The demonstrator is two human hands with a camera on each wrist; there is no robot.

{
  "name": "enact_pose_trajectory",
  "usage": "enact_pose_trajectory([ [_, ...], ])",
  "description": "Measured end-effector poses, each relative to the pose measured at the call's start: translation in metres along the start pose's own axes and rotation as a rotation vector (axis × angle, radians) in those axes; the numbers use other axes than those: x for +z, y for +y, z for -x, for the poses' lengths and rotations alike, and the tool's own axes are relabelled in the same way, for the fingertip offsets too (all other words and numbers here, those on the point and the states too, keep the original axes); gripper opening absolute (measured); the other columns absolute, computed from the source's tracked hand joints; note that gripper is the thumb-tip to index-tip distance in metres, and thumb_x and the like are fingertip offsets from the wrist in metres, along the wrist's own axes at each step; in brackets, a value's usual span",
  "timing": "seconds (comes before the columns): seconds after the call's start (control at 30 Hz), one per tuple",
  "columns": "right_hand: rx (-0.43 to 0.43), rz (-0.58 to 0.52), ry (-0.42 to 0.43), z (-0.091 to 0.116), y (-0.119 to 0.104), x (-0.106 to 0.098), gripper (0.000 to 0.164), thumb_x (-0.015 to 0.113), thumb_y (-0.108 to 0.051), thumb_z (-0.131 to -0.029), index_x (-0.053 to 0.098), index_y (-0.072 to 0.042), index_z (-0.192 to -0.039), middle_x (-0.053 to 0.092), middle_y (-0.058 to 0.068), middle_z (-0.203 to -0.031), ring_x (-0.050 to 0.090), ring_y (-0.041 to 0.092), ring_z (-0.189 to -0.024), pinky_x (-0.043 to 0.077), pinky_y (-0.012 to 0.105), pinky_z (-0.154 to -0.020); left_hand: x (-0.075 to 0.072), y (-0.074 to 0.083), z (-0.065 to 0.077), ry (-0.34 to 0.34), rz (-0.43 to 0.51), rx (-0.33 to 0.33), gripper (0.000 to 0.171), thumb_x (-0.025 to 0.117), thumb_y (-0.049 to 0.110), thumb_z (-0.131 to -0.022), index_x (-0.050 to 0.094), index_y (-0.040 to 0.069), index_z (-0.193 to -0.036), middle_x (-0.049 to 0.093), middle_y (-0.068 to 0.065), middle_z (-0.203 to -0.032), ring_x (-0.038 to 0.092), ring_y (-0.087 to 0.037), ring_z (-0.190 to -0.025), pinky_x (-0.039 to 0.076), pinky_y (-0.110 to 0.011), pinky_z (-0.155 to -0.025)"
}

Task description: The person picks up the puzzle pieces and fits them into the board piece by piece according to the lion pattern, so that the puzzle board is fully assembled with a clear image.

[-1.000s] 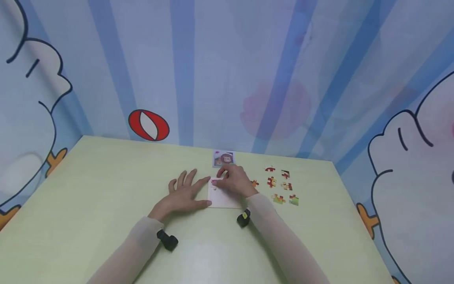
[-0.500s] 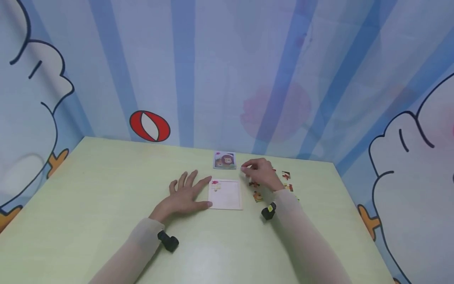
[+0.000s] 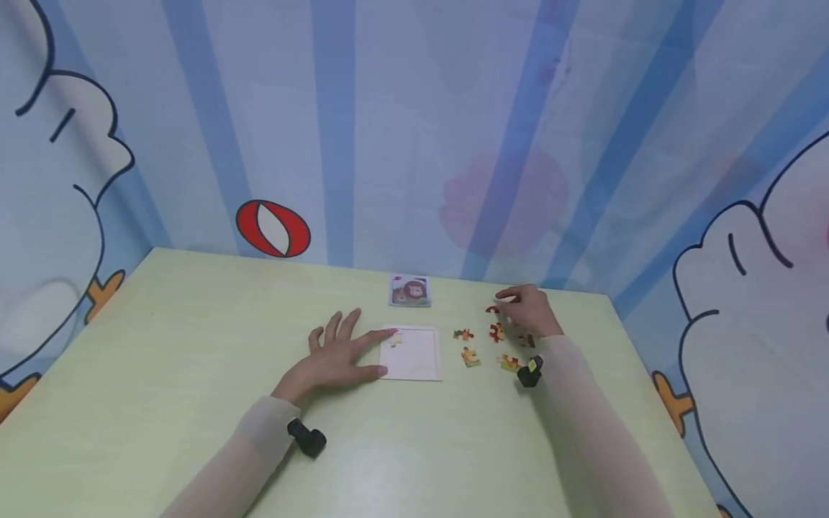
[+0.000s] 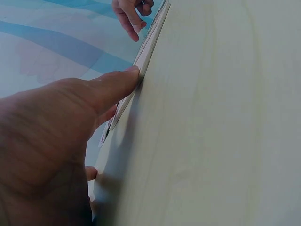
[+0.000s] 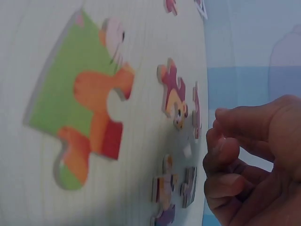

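Observation:
In the head view a white puzzle tray (image 3: 414, 361) lies mid-table, with one pale jigsaw piece (image 3: 397, 340) in its upper left corner. My left hand (image 3: 333, 361) has its fingers spread beside the tray. Its index finger reaches over the corner at that piece, and the thumb touches the left edge. My right hand (image 3: 531, 309) hovers over the far right jigsaw pieces with loosely bent fingers, and nothing shows between them. Just left of its fingertips lies a red jigsaw piece (image 3: 492, 309). A green and orange jigsaw piece (image 5: 96, 108) looms close in the right wrist view.
Behind the tray lies a picture card (image 3: 410, 291) with a lion on it. Several loose jigsaw pieces (image 3: 470, 357) are laid out right of the tray, some partly covered by my right hand and wrist camera (image 3: 529, 372). A printed curtain (image 3: 401, 129) stands behind the table (image 3: 194, 324).
My right hand has left the tray's corner piece and moved right, over the loose pieces. My left index finger has shifted onto the tray's upper left corner; the rest of that hand stays put.

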State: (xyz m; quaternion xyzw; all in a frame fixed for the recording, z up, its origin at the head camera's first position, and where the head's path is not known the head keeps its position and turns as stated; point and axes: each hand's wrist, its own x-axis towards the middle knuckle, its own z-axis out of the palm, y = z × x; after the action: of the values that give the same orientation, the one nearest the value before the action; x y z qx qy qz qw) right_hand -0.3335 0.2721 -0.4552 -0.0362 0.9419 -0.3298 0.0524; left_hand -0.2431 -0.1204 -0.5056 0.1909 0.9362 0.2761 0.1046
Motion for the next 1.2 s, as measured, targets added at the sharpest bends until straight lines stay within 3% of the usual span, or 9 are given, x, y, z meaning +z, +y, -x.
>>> enact_pose_trajectory([
  [0.2,0.035,0.065,-0.055,0.001,0.004,0.002,0.041,0.067,-0.024,-0.105,0.069,-0.007,-0.142,0.068,0.028,-0.141,0.072,0.041,-0.116,0.061,0.047,-0.086,0.002,0.001,0.000,-0.010,-0.024,-0.044,0.089,0.068,0.060,-0.096,0.027,0.036,-0.171,0.001,-0.017,-0.183,-0.008,-0.051,-0.166,-0.002,-0.077,-0.125],
  [0.33,0.066,0.071,-0.048,-0.001,0.008,0.006,0.038,0.069,-0.024,-0.104,0.069,-0.007,-0.139,0.067,0.027,-0.140,0.069,0.042,-0.121,0.059,0.052,-0.093,0.004,0.001,0.001,-0.007,-0.031,-0.058,0.089,0.068,0.060,-0.096,0.029,0.033,-0.171,0.002,-0.016,-0.183,-0.008,-0.050,-0.167,-0.001,-0.077,-0.125],
  [0.57,0.052,0.036,-0.010,-0.004,0.007,0.008,0.027,0.075,-0.020,-0.100,0.065,-0.007,-0.122,0.070,0.020,-0.120,0.065,0.031,-0.097,0.053,0.039,-0.079,0.002,0.002,0.002,-0.014,-0.022,-0.065,0.089,0.069,0.059,-0.096,0.028,0.032,-0.171,0.000,-0.016,-0.183,-0.010,-0.049,-0.167,-0.003,-0.077,-0.125],
  [0.8,-0.026,-0.133,0.013,0.001,-0.001,0.015,0.022,0.075,-0.022,-0.102,0.072,-0.007,-0.118,0.076,0.020,-0.114,0.067,0.024,-0.073,0.053,0.034,-0.065,0.000,0.003,0.002,-0.004,-0.011,-0.060,0.089,0.069,0.056,-0.096,0.030,0.030,-0.171,0.001,-0.017,-0.183,-0.008,-0.050,-0.167,-0.003,-0.077,-0.125],
  [1.03,-0.036,-0.245,-0.045,0.012,-0.023,0.031,0.024,0.079,-0.025,-0.099,0.075,-0.012,-0.118,0.078,0.015,-0.098,0.050,0.019,-0.052,0.047,0.034,-0.054,-0.001,0.004,0.001,-0.005,-0.018,-0.053,0.089,0.068,0.058,-0.096,0.030,0.031,-0.171,0.002,-0.017,-0.183,-0.008,-0.050,-0.167,-0.002,-0.077,-0.125],
  [1.13,-0.056,-0.270,-0.077,0.016,-0.035,0.037,0.024,0.080,-0.025,-0.098,0.077,-0.011,-0.118,0.077,0.015,-0.088,0.046,0.017,-0.052,0.044,0.033,-0.055,-0.001,0.004,0.000,-0.001,-0.012,-0.051,0.088,0.068,0.057,-0.096,0.031,0.030,-0.171,0.003,-0.018,-0.183,-0.007,-0.050,-0.167,-0.002,-0.077,-0.125],
  [1.2,-0.070,-0.291,-0.101,0.018,-0.041,0.042,0.023,0.080,-0.023,-0.098,0.077,-0.010,-0.116,0.076,0.015,-0.086,0.052,0.016,-0.057,0.046,0.032,-0.058,-0.001,0.004,0.000,-0.002,-0.012,-0.053,0.088,0.069,0.055,-0.096,0.031,0.030,-0.171,0.002,-0.018,-0.183,-0.007,-0.050,-0.167,-0.002,-0.077,-0.125],
])
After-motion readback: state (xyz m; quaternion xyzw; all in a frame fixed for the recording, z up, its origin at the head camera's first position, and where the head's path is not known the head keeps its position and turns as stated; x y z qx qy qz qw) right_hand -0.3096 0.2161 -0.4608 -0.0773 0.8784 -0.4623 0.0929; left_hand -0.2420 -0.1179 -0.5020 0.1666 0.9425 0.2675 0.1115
